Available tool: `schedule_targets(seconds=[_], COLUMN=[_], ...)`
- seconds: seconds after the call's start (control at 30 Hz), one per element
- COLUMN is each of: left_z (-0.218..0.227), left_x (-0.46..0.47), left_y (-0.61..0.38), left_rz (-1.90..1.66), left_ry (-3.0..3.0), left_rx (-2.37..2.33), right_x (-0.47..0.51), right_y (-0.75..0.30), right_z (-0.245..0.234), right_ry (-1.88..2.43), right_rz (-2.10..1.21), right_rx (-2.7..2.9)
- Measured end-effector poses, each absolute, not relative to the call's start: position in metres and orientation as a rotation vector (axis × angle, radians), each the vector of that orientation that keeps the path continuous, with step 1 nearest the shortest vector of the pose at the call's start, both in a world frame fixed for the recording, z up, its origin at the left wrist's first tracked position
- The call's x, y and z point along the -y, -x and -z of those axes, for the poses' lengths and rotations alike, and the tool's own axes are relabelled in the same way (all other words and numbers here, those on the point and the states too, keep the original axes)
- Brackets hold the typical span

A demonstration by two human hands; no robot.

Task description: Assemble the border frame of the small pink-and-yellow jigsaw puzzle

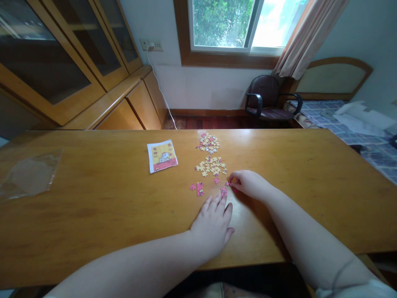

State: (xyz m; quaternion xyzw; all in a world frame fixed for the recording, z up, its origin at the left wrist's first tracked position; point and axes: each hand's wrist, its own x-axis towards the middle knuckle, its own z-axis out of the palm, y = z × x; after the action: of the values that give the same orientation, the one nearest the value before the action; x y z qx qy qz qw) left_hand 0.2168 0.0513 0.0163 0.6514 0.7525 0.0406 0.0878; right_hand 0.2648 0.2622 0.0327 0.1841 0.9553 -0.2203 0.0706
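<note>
My left hand (214, 223) lies flat on the table with its fingers spread. Its fingertips touch the lower edge of a small pink joined puzzle section (223, 191). To the right, my right hand (246, 182) pinches a pink puzzle piece (228, 183) between thumb and fingers, just above that section. A loose pink piece (216, 180) lies between the hands and the yellow pieces. Further left are another joined pink section (200, 189) and a single pink piece (192, 187). Beyond them spread a pile of yellow pieces (211, 166) and a mixed pile (209, 143).
A picture sheet (163, 156) with a yellow and pink cartoon lies left of the piles. A clear plastic bag (31, 174) rests at the table's left end. Past the wooden table (108, 207) stand a cabinet (124, 107), an office chair (266, 97) and a bed (325, 111).
</note>
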Motion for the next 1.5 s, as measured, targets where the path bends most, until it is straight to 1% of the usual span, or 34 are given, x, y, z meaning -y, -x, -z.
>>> schedule_targets(seconds=[0.33,0.57,0.7,0.97,1.5], left_z=[-0.016,-0.018,-0.017,-0.017,-0.017], left_x=[-0.052,-0.051,-0.052,-0.051,-0.052], left_y=[-0.217,-0.217,-0.217,-0.217,-0.217], left_rz=[-0.13,-0.134,-0.134,-0.139,-0.155], left_ry=[-1.93,-1.919,-1.922,-1.93,-1.925], left_rx=[-2.238,-2.226,-2.228,-2.24,-2.238], right_x=[-0.26,-0.26,-0.259,-0.259,-0.254], right_y=[-0.262,-0.261,-0.26,-0.26,-0.258], right_z=[-0.023,-0.029,-0.028,-0.022,-0.018], right_ry=[-0.53,-0.618,-0.616,-0.544,-0.543], right_rz=[0.729,1.081,1.214,1.101,0.894], right_rx=[-2.916,-2.783,-2.719,-2.769,-2.882])
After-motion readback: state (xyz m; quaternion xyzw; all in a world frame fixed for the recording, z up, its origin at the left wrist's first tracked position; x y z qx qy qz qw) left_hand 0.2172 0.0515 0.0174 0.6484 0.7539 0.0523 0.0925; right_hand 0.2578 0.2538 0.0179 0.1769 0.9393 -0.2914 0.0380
